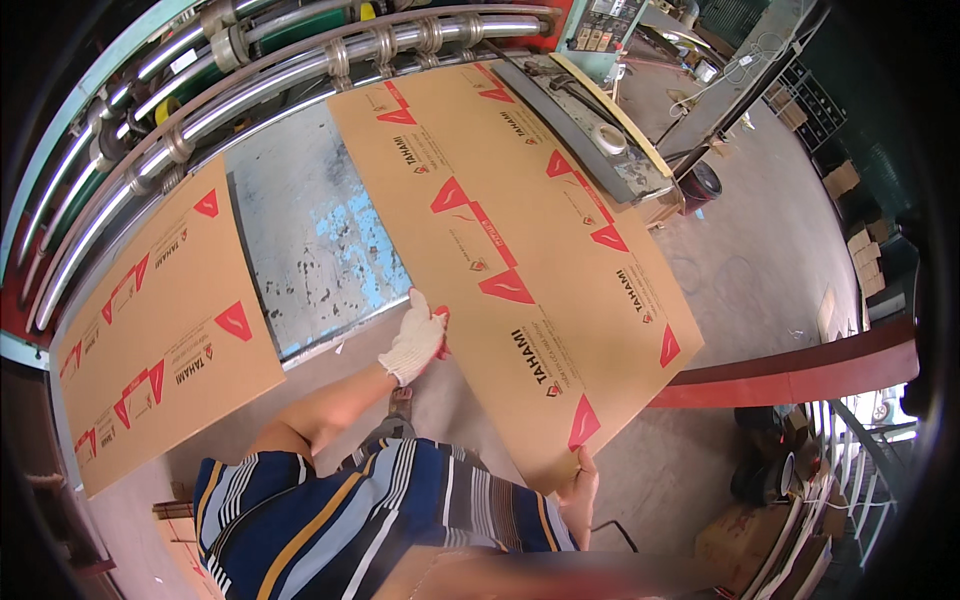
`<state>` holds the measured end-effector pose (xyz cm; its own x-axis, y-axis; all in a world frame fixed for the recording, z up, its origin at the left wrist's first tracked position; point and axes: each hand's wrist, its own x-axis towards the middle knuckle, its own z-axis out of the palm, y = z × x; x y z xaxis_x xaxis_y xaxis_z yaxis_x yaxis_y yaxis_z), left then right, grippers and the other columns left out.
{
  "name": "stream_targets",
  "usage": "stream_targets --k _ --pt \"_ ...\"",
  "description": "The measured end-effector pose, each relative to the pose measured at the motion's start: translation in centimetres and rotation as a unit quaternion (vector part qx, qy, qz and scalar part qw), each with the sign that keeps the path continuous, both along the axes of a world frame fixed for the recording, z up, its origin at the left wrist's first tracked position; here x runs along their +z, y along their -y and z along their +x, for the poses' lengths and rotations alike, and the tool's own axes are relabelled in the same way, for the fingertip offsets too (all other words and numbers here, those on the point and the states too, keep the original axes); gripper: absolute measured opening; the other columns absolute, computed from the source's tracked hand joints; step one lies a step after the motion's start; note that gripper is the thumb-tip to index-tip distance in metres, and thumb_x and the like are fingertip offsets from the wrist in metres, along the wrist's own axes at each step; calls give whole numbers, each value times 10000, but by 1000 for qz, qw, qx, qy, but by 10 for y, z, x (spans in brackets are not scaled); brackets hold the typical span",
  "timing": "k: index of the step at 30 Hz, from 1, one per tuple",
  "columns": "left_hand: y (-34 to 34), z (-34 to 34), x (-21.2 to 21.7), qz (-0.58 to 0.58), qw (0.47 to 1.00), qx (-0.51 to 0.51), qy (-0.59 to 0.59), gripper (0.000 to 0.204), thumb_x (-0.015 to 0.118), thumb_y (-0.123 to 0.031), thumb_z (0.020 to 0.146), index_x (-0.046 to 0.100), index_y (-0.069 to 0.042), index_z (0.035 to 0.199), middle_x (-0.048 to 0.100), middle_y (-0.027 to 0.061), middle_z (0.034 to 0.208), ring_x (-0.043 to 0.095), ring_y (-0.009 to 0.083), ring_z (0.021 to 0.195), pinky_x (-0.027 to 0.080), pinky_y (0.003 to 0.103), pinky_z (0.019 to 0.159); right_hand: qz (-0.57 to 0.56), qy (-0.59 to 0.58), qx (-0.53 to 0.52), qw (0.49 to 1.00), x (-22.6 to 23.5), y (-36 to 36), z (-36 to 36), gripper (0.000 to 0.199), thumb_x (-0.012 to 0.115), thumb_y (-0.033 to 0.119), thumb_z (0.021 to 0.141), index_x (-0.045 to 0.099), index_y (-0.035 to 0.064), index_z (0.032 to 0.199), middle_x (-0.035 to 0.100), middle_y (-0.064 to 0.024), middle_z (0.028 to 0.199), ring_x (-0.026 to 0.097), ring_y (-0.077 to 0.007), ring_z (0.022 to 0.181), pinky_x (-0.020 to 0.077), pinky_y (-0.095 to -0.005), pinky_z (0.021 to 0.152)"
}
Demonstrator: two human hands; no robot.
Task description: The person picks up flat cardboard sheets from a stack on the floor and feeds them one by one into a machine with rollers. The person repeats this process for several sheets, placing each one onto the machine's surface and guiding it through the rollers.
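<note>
A large brown cardboard sheet (520,230) with red triangle prints lies slanted across the middle, its far end reaching the machine rollers. My left hand (415,340), in a white knit glove, grips the sheet's left edge about halfway along. My right hand (580,490), bare, holds the sheet's near bottom edge with the fingers curled under it. My striped shirt (360,520) fills the lower middle.
A second printed cardboard sheet (165,330) lies at the left on the worn grey and blue metal table (310,240). Shiny steel rollers (300,60) curve along the top. Cardboard boxes (740,540) and a red beam (800,375) stand at the right on the concrete floor.
</note>
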<state>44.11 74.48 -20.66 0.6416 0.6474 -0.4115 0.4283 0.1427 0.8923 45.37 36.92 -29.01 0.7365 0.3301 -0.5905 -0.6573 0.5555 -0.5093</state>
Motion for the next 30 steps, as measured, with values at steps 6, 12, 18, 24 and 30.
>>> stream_targets --k 6,12,18,24,30 --pt "-133 42 1 53 995 -6 83 326 481 -126 958 348 15 1220 612 128 826 609 209 544 481 345 398 -9 72 87 994 -9 -132 54 354 475 207 1028 501 10 1321 599 -105 1266 612 -260 1117 520 -391 911" --pt "-316 87 10 119 993 -19 -16 424 518 -207 944 427 -25 1317 656 150 1009 663 239 750 520 347 543 -54 18 176 983 -20 -302 140 310 479 310 1027 532 50 1189 564 -123 1245 578 -333 1127 501 -471 884" --pt "-336 -75 23 554 820 29 -140 704 580 -340 916 302 -80 1508 393 180 1512 392 383 1369 322 431 1130 -69 -18 158 985 -41 -279 129 313 475 352 1025 559 70 1133 595 -147 1214 611 -327 1105 522 -483 838" --pt "-294 -284 45 377 739 196 -523 778 451 -574 932 264 -121 1536 238 118 1604 201 312 1479 173 619 1134 4 52 409 911 -48 -283 72 377 481 368 1020 542 55 1220 631 -133 1185 650 -286 1057 539 -446 844" --pt "-161 -189 4 527 783 -36 -329 718 450 -544 928 366 -90 1477 337 145 1550 247 311 1464 99 690 1117 92 36 581 808 -19 -332 48 378 562 255 987 534 16 1279 646 -134 1194 669 -244 1012 564 -398 818"
